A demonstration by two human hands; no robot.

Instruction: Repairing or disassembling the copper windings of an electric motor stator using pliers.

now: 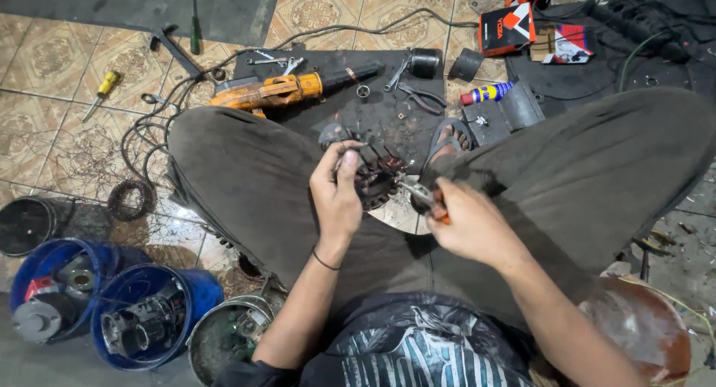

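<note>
A tiled floor (45, 66) is seen from above, with a dark mat (373, 111) laid on it and the person's legs folded across the middle. At lower left a few open tubs (142, 320) are parked, motor parts sitting inside them. On the mat an orange power tool (272, 91) is laid, cord trailing off left, with pliers (421, 98), a spanner or two and a blue spray can (488, 92) scattered just beside it. A loose coil of wire (130, 199) is left on the tiles by the left knee.

The main bit, a stator (377, 182) with copper windings, is held up over the lap between both hands. The left hand (335, 197) is wrapped round its left rim, fingers curled shut on it. The right hand (466, 223) is closed on a small orange-handled tool (425, 199), whose metal tip is poked in toward the windings; exactly what kind of tool it is can't be told, too small.

What could go wrong, guessing only: the tip is aimed roughly at the left fingers, so a slip off the copper could get a fingertip jabbed. The winding enamel could be nicked if too much force is used. The stator is only gripped by one edge, so it could be twisted loose and dropped on the lap.
</note>
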